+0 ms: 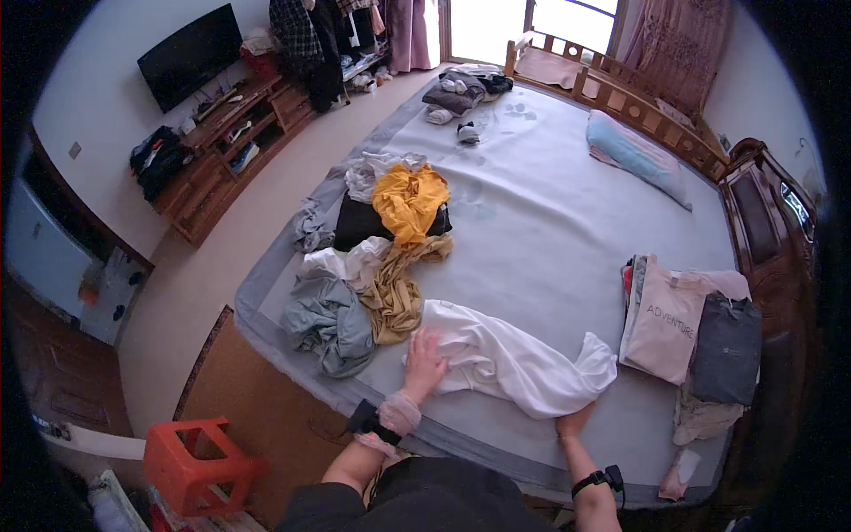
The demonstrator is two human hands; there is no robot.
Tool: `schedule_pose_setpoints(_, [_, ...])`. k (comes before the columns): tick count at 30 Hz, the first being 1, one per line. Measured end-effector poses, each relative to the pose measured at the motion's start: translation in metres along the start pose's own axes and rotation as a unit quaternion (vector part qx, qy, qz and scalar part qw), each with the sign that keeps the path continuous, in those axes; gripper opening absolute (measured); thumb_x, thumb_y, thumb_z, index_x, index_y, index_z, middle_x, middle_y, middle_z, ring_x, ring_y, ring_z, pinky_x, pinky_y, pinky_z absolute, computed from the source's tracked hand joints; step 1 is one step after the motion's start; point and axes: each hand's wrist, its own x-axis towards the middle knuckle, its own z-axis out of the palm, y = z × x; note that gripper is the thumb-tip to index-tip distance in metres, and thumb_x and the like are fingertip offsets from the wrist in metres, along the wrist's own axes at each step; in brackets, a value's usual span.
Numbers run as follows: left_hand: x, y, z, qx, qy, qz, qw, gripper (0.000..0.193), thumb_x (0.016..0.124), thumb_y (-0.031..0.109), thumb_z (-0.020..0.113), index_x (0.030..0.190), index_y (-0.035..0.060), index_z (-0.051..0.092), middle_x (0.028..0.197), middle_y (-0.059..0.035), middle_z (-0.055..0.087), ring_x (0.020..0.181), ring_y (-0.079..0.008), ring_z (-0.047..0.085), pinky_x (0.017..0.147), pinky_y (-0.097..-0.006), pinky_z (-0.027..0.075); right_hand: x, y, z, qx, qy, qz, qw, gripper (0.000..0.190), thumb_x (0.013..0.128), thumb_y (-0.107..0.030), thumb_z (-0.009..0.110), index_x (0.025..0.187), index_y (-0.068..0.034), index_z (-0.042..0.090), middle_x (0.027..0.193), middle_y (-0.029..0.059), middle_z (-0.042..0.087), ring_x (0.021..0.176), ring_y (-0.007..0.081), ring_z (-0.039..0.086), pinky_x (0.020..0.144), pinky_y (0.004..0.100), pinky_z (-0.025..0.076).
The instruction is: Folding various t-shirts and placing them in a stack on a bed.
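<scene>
A white garment (505,352) lies loosely bunched along the near part of the bed. My left hand (427,359) rests on its left end, fingers spread over the cloth. At the right end, my right hand (574,423) reaches beneath the fabric, which hides its fingers; whether they grip is not visible. Just left of the garment are a crumpled tan garment (393,299) and a grey-green one (332,326). Beyond these, a yellow garment (410,199) lies over black cloth (352,223).
Folded clothes, including a pale pink shirt (661,312) and a dark grey one (728,352), are stacked on the bed's right side. A pillow (631,156) lies farther off. Dark clothes (459,96) sit at the far end. An orange plastic stool (193,459) stands at left.
</scene>
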Motion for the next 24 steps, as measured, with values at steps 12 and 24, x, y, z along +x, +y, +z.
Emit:
schedule_pose_setpoints(12, [0.156,-0.116,-0.103,0.040,0.253,-0.090,0.962,0.025,0.081,0.019,0.067,0.101,0.0045,0.063,0.105,-0.0149,0.062,0.101,-0.0338,0.058,0.083,-0.0431,0.046,0.004,-0.016,-0.002,0.040,0.009,0.006,0.999,0.080,0.074,-0.037,0.071,0.136,0.002,0.038,0.134,0.0250,0.044,0.127,0.0419,0.037,0.109,0.0463,0.026])
schedule_pose_setpoints(24, [0.218,-0.113,-0.133,0.011,0.177,-0.014,0.984,0.015,0.090,0.015,0.055,0.097,0.0041,0.048,0.080,-0.0237,0.062,0.079,-0.0467,0.059,0.064,-0.0538,0.043,0.003,0.014,0.005,-0.030,0.012,-0.036,0.999,0.078,0.080,-0.040,0.065,0.139,0.001,0.035,0.138,0.0258,0.040,0.128,0.0441,0.035,0.108,0.0489,0.026])
